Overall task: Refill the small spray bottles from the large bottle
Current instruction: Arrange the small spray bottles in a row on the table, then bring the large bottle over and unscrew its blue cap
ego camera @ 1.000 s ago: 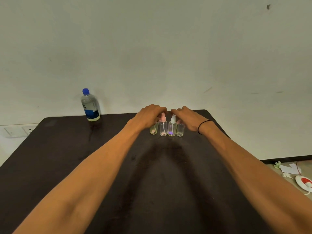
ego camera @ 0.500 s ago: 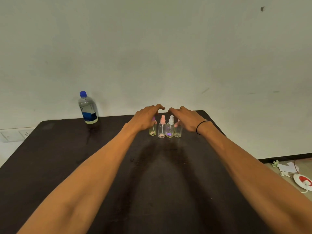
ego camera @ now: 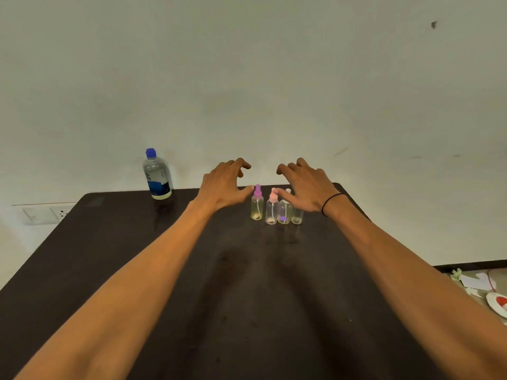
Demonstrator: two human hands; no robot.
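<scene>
Several small clear spray bottles stand in a row near the far edge of the dark table (ego camera: 164, 270): one with a purple cap (ego camera: 257, 204), one with a pink cap (ego camera: 272, 208), one with a white cap (ego camera: 284, 212), and one (ego camera: 296, 216) partly hidden behind my right hand. A large water bottle (ego camera: 156, 175) with a blue cap stands at the far left by the wall. My left hand (ego camera: 223, 183) hovers just left of the row, fingers spread and loosely bent, holding nothing. My right hand (ego camera: 307, 185) hovers over the right end, fingers spread, thumb near the pink cap.
The table's far edge meets a pale wall. Wall sockets (ego camera: 44, 215) sit low on the left. On the floor at the right lie paper scraps (ego camera: 474, 281) and a white and red object (ego camera: 498, 304).
Both hands have lifted off the small bottles and moved apart, fingers spreading. The purple-capped bottle, earlier hidden by my left hand, now shows in full.
</scene>
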